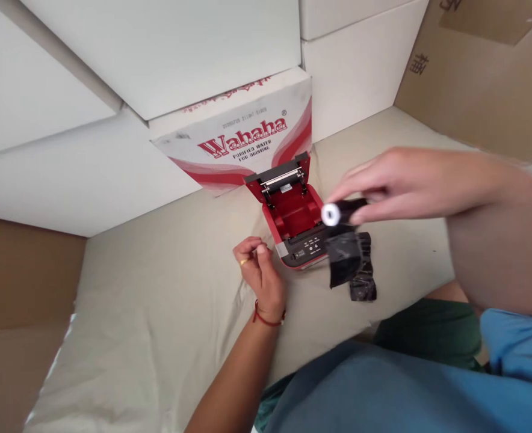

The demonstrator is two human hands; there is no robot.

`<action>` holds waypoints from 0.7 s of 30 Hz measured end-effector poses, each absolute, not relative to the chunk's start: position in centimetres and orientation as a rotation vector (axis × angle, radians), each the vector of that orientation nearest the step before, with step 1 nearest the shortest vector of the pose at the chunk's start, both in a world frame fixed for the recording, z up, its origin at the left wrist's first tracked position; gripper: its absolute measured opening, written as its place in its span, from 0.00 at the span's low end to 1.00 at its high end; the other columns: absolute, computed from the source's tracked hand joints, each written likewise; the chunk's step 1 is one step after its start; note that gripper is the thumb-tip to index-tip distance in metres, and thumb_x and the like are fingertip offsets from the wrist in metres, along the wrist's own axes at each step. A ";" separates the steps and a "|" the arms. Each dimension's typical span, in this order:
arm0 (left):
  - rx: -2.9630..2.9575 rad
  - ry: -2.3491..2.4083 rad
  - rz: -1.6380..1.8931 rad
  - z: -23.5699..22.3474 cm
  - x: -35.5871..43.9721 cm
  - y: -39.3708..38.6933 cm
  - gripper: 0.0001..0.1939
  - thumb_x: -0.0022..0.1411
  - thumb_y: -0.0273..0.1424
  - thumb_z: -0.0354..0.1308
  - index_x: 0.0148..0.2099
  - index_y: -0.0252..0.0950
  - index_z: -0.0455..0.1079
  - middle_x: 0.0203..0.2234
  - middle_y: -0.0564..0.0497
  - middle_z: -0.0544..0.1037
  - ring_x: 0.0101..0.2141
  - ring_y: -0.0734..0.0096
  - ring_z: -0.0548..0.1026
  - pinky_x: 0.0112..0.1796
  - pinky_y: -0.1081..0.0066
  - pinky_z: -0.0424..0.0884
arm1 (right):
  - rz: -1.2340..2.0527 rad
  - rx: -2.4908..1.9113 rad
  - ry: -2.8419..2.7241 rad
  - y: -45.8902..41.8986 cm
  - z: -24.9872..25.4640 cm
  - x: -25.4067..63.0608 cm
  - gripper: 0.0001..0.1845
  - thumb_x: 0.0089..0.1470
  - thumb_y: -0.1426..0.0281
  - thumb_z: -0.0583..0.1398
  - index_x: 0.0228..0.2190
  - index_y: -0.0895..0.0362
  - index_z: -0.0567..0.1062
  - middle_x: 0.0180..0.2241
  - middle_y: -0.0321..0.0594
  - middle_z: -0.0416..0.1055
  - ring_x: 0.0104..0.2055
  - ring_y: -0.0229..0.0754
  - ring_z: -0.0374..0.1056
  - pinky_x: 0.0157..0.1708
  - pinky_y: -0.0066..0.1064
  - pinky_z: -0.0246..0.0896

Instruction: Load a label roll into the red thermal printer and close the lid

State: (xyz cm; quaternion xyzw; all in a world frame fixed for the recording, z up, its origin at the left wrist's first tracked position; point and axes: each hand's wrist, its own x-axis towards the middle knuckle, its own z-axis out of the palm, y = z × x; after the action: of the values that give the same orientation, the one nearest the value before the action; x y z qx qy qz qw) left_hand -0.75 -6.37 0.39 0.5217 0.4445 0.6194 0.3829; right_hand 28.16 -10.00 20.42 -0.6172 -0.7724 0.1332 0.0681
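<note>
A small red-and-black printer (295, 215) stands on the cloth with its lid (278, 180) raised and its red inside showing. My right hand (405, 183) pinches a roll of black film (349, 207) with a white core, held just right of the printer. A loose flap of the film (343, 258) hangs from it. Beneath, a crumpled black plastic piece (364, 284) lies on the cloth. My left hand (262, 273) rests beside the printer's front left corner, fingers curled and thumb pressed against them. Whether anything is inside those fingers is hidden.
Behind the printer a white-and-red Wahaha water carton (243, 135) leans against white boxes (171, 48). Brown cardboard walls stand at the left (22, 300) and right (482, 78). A beige cloth (157, 300) covers the surface, with wrinkles at its left.
</note>
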 end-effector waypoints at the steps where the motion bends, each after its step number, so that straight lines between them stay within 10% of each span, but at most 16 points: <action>1: 1.426 1.125 1.637 0.7 -1.1 -6.8 0.15 0.75 0.47 0.59 0.48 0.41 0.71 0.45 0.49 0.72 0.47 0.63 0.74 0.52 0.61 0.72 | 0.388 -1.871 -2.350 -9.0 19.7 25.7 0.14 0.60 0.68 0.69 0.49 0.54 0.85 0.43 0.44 0.85 0.41 0.47 0.80 0.42 0.34 0.70; 8: 2.392 0.722 1.640 2.5 -2.8 -8.9 0.26 0.79 0.38 0.51 0.74 0.39 0.67 0.61 0.39 0.78 0.66 0.51 0.74 0.68 0.48 0.67 | 0.238 -2.013 -2.443 -4.8 14.7 16.6 0.18 0.70 0.78 0.53 0.52 0.59 0.80 0.52 0.54 0.81 0.46 0.53 0.81 0.35 0.37 0.63; 21: 2.597 0.638 1.357 3.9 -1.8 -9.1 0.18 0.71 0.23 0.60 0.60 0.38 0.75 0.53 0.45 0.88 0.59 0.61 0.84 0.74 0.53 0.58 | 0.376 -1.474 -2.186 -5.3 14.7 19.8 0.11 0.70 0.71 0.61 0.43 0.57 0.85 0.42 0.41 0.87 0.41 0.42 0.80 0.44 0.33 0.70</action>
State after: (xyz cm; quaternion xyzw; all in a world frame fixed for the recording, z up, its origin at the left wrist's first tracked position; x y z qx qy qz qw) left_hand -1.85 -9.14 3.93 0.8638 0.2122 0.4514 0.0711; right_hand 19.82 -5.27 14.67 -0.5376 -0.7974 0.1370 0.2372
